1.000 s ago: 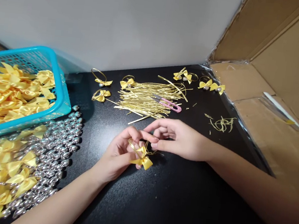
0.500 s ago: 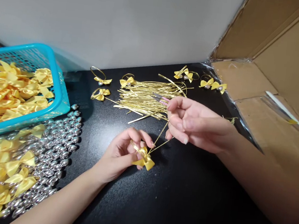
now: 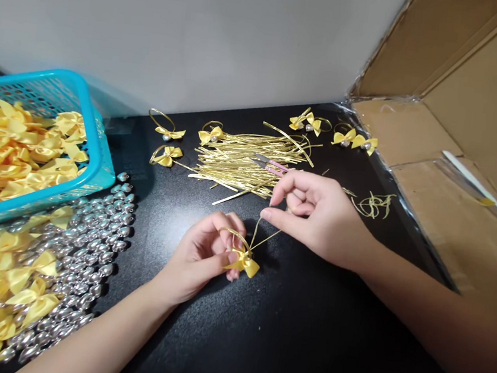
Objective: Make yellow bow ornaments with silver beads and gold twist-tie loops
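My left hand (image 3: 210,248) pinches a yellow ribbon bow (image 3: 246,264) low over the black table. A gold cord loop (image 3: 235,233) rises from the bow, and two thin cord ends (image 3: 266,238) stretch up to the right from it. With thumb and forefinger pressed together, my right hand (image 3: 312,212) grips one of these ends. Just beyond the right hand, pink-handled scissors (image 3: 271,165) lie on a pile of cut gold cords (image 3: 233,161). The rest of the scissors' handle is hidden behind the right hand.
A blue basket (image 3: 96,145) of yellow bows stands at left, beside silver beads (image 3: 106,236) with loose bows on them. Finished looped bows (image 3: 170,134) lie along the back. Cord scraps (image 3: 374,205) lie at right, near cardboard (image 3: 436,196) holding a white-handled tool (image 3: 473,183).
My right hand has turned over and come closer to the bow, now pinching a cord end. The scissors and cord scraps show more. The loop above my left hand is now plain.
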`<move>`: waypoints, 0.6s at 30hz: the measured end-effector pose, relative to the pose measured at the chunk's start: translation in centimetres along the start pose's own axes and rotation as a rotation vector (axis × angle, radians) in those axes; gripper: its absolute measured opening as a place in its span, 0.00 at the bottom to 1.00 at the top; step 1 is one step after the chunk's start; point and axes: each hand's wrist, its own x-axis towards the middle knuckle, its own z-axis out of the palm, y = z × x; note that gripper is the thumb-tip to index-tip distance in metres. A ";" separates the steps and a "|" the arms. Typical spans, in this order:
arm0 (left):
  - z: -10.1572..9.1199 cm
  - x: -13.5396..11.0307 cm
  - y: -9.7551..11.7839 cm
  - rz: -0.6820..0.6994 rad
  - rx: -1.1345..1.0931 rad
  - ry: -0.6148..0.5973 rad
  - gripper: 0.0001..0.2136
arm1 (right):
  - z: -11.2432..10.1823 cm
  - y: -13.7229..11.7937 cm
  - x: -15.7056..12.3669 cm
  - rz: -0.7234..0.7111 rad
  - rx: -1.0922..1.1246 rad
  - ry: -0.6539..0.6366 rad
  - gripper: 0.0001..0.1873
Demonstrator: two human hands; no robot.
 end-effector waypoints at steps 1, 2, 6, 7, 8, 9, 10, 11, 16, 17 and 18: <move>0.0 0.0 0.0 0.001 0.003 -0.001 0.07 | 0.1 0.0 0.0 0.016 0.000 0.003 0.09; 0.0 -0.1 0.0 0.001 0.007 -0.002 0.07 | 0.1 -0.1 0.0 0.036 0.003 -0.009 0.10; -0.2 -0.2 -0.1 -0.002 0.022 0.007 0.07 | -0.3 -0.1 0.0 0.029 -0.080 -0.181 0.07; -0.2 -0.3 -0.1 0.000 0.027 0.011 0.07 | -0.4 0.0 0.0 0.010 -0.124 -0.233 0.08; -0.1 -0.3 -0.1 0.005 0.032 0.015 0.07 | -0.4 0.1 0.0 -0.009 -0.167 -0.263 0.09; -0.1 -0.2 -0.1 0.009 0.038 0.017 0.07 | -0.4 0.2 -0.1 -0.026 -0.204 -0.263 0.08; -0.1 -0.2 -0.1 0.013 0.046 0.014 0.07 | -0.3 0.3 -0.2 -0.037 -0.233 -0.237 0.07; -0.1 -0.2 -0.1 0.015 0.057 0.010 0.07 | -0.1 0.5 -0.3 -0.045 -0.253 -0.191 0.05; 0.0 -0.2 -0.1 0.024 0.102 -0.015 0.07 | 0.8 1.2 -0.4 -0.068 -0.297 0.039 0.05; 0.0 -0.2 -0.1 0.025 0.101 -0.017 0.07 | 0.8 1.2 -0.3 -0.062 -0.278 0.073 0.05; 0.0 -0.2 -0.1 0.028 0.098 -0.017 0.07 | 0.7 1.1 -0.2 -0.040 -0.235 0.091 0.06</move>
